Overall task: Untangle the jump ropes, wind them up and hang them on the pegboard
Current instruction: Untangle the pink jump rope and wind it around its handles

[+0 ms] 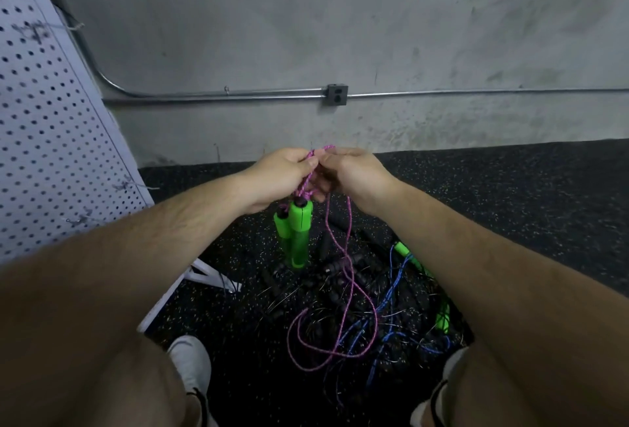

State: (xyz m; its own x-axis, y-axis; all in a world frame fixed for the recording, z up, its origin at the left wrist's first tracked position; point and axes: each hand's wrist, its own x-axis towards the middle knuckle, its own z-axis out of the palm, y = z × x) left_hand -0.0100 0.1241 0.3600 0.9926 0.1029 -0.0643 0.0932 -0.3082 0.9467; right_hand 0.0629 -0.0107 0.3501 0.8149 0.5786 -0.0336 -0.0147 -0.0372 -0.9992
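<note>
Floor (510, 195) is black rubber with light speckles, meeting a grey concrete wall (306, 18). 1 metal conduit (221, 94) runs along that wall into 1 grey outlet box (336, 94). Left of the outlet box, 1 white pegboard (51, 137) leans in at an angle, a few wire ties on it.

Below the outlet box, your 2 hands meet in mid-air. Left hand (282, 176) has its fingers closed around the pink rope (343, 294), pinching it near the top; right hand (354, 174) pinches the same rope at the top loop, fingers narrow and curled. 2 green handles (297, 232) hang just under your left hand, side by side, touching. The pink rope drops from your hands and loops onto the floor pile.

The tangled pile (340, 290) lies on the floor well below the outlet box, between your 2 white shoes (192, 363): blue rope (391, 294), thin black cords, black handles too jumbled to count, and 2 more green handles (442, 317) on its right side.
</note>
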